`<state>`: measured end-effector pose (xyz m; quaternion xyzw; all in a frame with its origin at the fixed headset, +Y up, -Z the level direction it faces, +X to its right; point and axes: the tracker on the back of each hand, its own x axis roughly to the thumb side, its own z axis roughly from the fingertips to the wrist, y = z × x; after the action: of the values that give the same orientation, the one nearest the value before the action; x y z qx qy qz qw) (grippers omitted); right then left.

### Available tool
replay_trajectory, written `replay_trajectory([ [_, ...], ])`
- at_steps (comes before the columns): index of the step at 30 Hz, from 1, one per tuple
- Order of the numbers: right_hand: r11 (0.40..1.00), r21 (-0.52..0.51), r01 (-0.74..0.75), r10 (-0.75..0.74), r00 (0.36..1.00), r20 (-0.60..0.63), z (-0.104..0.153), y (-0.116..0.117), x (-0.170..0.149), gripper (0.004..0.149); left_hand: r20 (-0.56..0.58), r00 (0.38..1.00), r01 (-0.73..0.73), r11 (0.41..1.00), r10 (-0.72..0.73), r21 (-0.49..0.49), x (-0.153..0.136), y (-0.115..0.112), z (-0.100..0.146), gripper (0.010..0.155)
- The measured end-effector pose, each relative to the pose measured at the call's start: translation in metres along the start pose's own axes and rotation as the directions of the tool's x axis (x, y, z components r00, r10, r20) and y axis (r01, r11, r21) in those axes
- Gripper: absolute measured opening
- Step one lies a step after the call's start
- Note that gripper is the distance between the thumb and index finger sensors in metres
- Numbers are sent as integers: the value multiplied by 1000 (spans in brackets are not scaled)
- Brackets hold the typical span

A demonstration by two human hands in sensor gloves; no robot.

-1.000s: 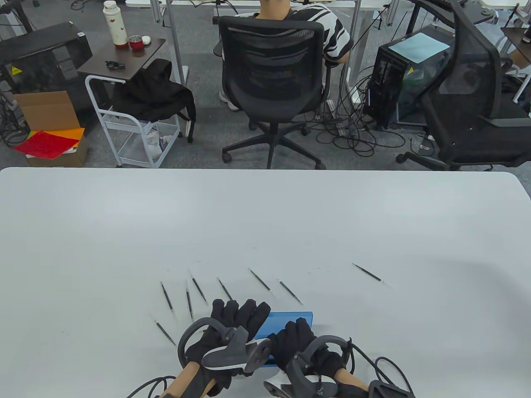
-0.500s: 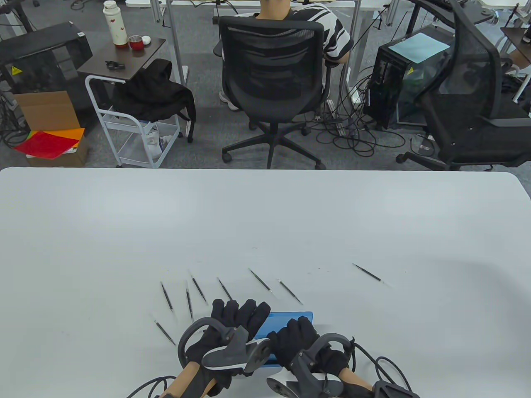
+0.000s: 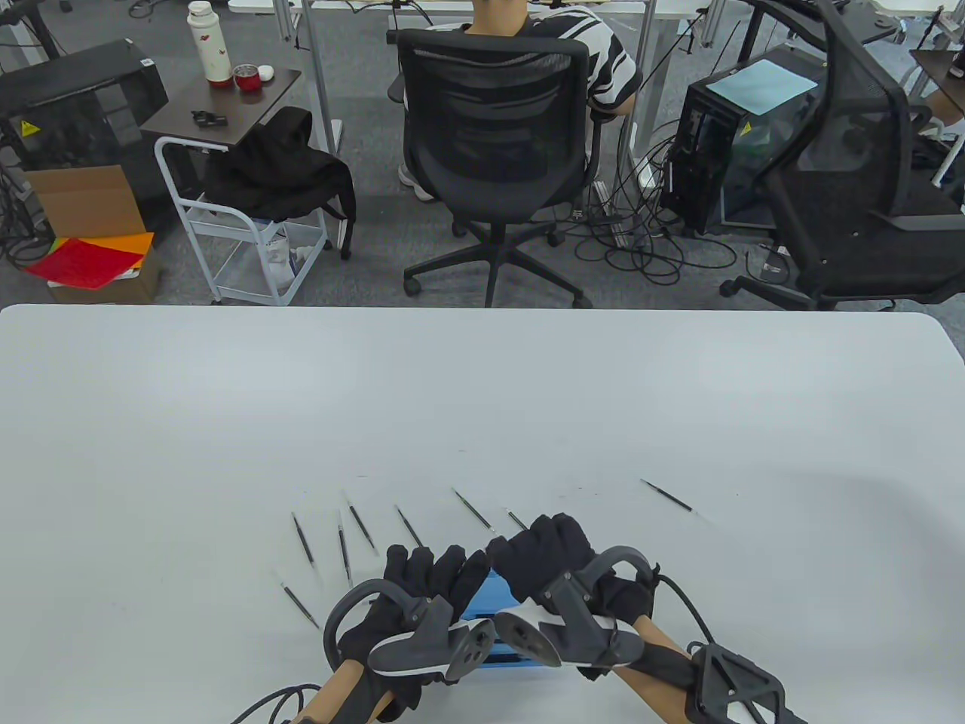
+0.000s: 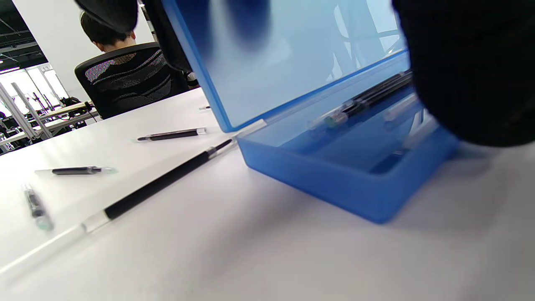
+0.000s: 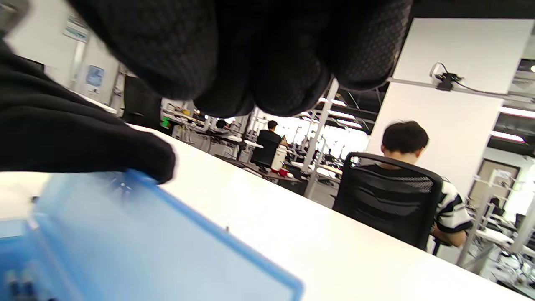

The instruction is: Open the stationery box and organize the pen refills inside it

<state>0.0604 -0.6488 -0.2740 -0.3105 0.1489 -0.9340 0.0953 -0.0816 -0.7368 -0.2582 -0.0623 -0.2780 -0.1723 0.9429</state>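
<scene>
A translucent blue stationery box [image 3: 488, 599] lies at the near table edge, mostly hidden by both hands. My left hand [image 3: 433, 577] grips its left end; a black gloved part [image 4: 472, 71] sits by the base [image 4: 334, 188]. My right hand [image 3: 539, 547] holds the raised lid [image 5: 146, 242], thumb [image 5: 83, 142] on its edge, fingers [image 5: 250, 54] above. The lid [image 4: 292, 62] stands up, and a few refills [image 4: 368, 98] lie inside. Several black pen refills [image 3: 363, 526] are fanned out beyond the box, one [image 3: 666, 496] apart to the right, one [image 4: 167, 179] beside the box.
The white table [image 3: 482, 392] stretches far beyond the refills. Behind it a person sits in a black office chair [image 3: 494, 143], with a white cart [image 3: 226, 226], computer towers and cables on the floor. Glove cables [image 3: 678, 603] trail by my right wrist.
My right hand has moved from the box's near side up and away, swinging the lid open. The left hand and the refills on the table have stayed put.
</scene>
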Motion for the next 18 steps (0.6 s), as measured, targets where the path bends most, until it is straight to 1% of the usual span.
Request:
replay_trajectory([
  [2,999,44,6,-5,999,-37,-14,10,-13,52,0,1000,2,1000,-2,1,0,0,0,133],
  [5,996,86,10,-3,997,-72,-27,22,-26,52,-1,1000,8,1000,-8,4,0,0,0,133],
  [9,984,170,51,-34,995,-99,-48,47,-43,51,-6,1000,22,1000,-22,10,2,1,1,133],
  [14,967,240,81,-54,992,-117,-67,77,-52,52,-11,999,43,999,-43,19,4,1,2,132],
  [18,946,301,120,-92,990,-105,-75,96,-52,55,-7,999,38,999,-38,22,4,1,2,132],
])
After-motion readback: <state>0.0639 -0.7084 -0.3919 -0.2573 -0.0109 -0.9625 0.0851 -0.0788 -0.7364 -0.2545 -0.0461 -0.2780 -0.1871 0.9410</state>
